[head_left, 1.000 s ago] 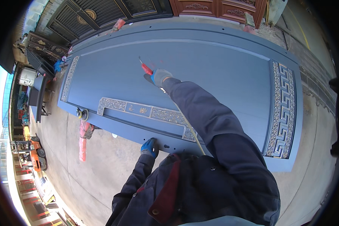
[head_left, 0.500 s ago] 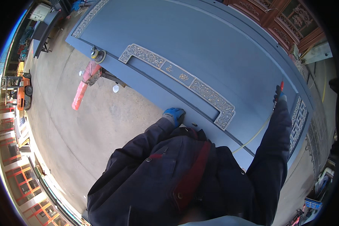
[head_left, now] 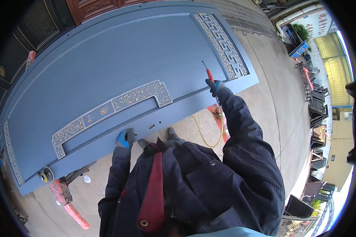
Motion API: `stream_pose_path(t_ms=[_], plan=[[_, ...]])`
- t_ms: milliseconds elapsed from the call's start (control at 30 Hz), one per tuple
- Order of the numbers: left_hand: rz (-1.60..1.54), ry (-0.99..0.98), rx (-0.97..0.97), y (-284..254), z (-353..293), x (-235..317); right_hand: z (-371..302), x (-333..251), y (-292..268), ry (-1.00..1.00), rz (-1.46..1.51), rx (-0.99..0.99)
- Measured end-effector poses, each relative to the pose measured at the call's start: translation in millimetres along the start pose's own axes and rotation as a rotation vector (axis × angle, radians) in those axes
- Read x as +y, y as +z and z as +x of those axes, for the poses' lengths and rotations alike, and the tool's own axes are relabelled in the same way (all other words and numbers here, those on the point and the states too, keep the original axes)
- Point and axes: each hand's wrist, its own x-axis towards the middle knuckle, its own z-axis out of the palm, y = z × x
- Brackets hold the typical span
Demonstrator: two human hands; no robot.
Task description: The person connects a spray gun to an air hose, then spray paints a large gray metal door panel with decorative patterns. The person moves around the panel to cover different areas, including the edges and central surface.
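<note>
A large blue-grey door panel [head_left: 110, 59] lies flat before me, raised off the floor. My right hand [head_left: 215, 87], in a blue and dark glove, is closed round a red air blow gun [head_left: 209, 75] whose thin nozzle points over the panel near the carved key-pattern strip [head_left: 221, 45]. From the gun a pale yellow hose [head_left: 220, 134] loops down beside me. At the panel's near edge my left hand [head_left: 124, 138], gloved alike, seems curled over the rim; its fingertips are partly hidden. A silvery scroll-carved trim [head_left: 140, 96] lies between the hands, farther in on the panel.
A round power sander [head_left: 46, 174] sits on the panel's near left corner. Red-wrapped supports [head_left: 73, 211] stick out beneath. My shoes [head_left: 172, 134] show under the near edge. Reddish-brown carved doors [head_left: 93, 10] stand behind; stacked frames [head_left: 316, 106] line the right side.
My view has swung to the right along the panel, bringing its right end and the yard into sight. The right hand still grips the blow gun; the left stays at the near edge.
</note>
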Motion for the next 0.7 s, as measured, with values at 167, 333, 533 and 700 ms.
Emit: stream_pose_path(t_ms=[167,333,533,700], plan=[[0.058,0.098,0.041,5.3,2.3,-27.9,-47.1,29.8,45.9,0.195,0.426,0.362],[0.046,-0.106,0.094,12.2,5.7,-34.4,-89.1,50.2,92.7,0.053,0.705,0.106],[0.083,0.202,0.003,59.7,-11.1,42.9,-170.9,51.2,126.7,-0.096,0.776,-0.140],[0.283,0.461,-0.248,184.1,-76.0,109.5,-176.2,107.1,93.2,-0.044,0.789,0.018]])
